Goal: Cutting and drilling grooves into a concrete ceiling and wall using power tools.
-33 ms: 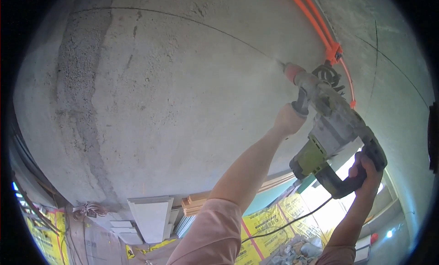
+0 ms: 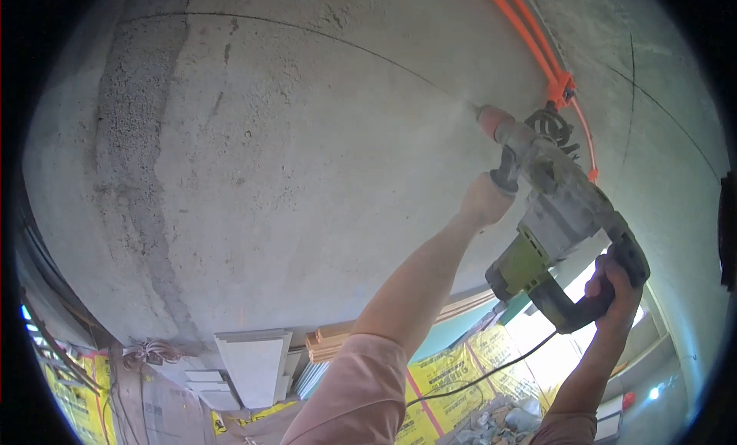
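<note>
A dusty green and grey rotary hammer drill (image 2: pixel 556 219) is held up to the concrete surface (image 2: pixel 330 153), tilted with its reddish collar toward the upper left. Its bit meets the concrete near the end of a dark curved line, and pale dust hazes the contact point. My left hand (image 2: pixel 487 202) is closed around the side handle, just behind the collar. Around the rear handle my right hand (image 2: pixel 616 295) is wrapped; whether a finger presses the trigger cannot be seen. A dark power cord (image 2: pixel 491 372) runs from the handle down to the left.
Orange conduits (image 2: pixel 530 38) join an orange junction box (image 2: pixel 561 90) close beside the drill, with coiled black cable (image 2: pixel 550 126) below it. White boards (image 2: pixel 253 364) and wooden planks (image 2: pixel 326 345) lean lower down. Yellow sheeting (image 2: pixel 449 380) and a rubble heap (image 2: pixel 503 426) lie below.
</note>
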`<move>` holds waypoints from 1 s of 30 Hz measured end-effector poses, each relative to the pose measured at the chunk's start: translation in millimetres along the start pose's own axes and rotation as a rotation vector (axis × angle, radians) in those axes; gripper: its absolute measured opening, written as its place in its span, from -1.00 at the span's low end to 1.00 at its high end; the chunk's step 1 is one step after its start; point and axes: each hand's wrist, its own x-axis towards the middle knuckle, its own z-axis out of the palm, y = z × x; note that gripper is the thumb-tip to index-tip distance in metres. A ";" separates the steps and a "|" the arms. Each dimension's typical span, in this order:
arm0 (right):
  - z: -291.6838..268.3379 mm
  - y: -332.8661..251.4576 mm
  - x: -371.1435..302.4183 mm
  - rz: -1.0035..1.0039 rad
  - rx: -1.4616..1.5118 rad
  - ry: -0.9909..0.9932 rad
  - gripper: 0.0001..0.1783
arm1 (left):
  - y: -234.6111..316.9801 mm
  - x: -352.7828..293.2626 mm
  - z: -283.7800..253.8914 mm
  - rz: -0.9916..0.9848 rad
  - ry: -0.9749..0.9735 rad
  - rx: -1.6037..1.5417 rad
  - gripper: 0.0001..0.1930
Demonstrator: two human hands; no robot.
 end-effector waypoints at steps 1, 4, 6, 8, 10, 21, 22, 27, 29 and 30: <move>-1.5 -0.5 -0.5 0.005 -0.002 0.000 -0.75 | 0.8 -0.4 0.1 0.002 -0.006 0.013 -0.63; -3.2 1.6 -1.3 0.002 -0.023 -0.043 -0.74 | -10.8 1.9 5.7 0.030 0.020 0.003 -0.64; -4.3 3.5 -2.0 -0.005 -0.034 -0.064 -0.74 | -19.7 4.7 7.3 0.064 0.042 -0.025 -0.64; 1.8 2.3 -2.8 -0.001 0.001 -0.046 -0.76 | -24.1 7.2 6.8 0.101 0.019 -0.020 -0.65; 5.9 0.9 -4.0 0.006 0.041 -0.033 -0.79 | -29.1 10.9 8.8 0.119 0.028 -0.029 -0.66; -2.1 -2.5 6.5 0.020 -0.019 -0.085 -0.77 | -18.3 6.7 9.2 0.066 0.093 -0.009 -0.67; -1.2 -3.0 5.0 0.020 -0.016 -0.084 -0.77 | -22.9 11.8 6.7 0.077 0.064 0.014 -0.66; -6.3 3.7 9.1 0.038 0.005 -0.061 -0.76 | -13.6 9.6 8.3 0.043 0.041 0.065 -0.64; -2.3 2.9 10.3 0.021 -0.010 -0.063 -0.76 | -16.2 10.2 12.6 0.033 0.068 -0.072 -0.64; 0.3 3.0 9.6 0.009 -0.025 -0.064 -0.76 | -22.9 13.2 13.2 0.027 0.072 -0.068 -0.64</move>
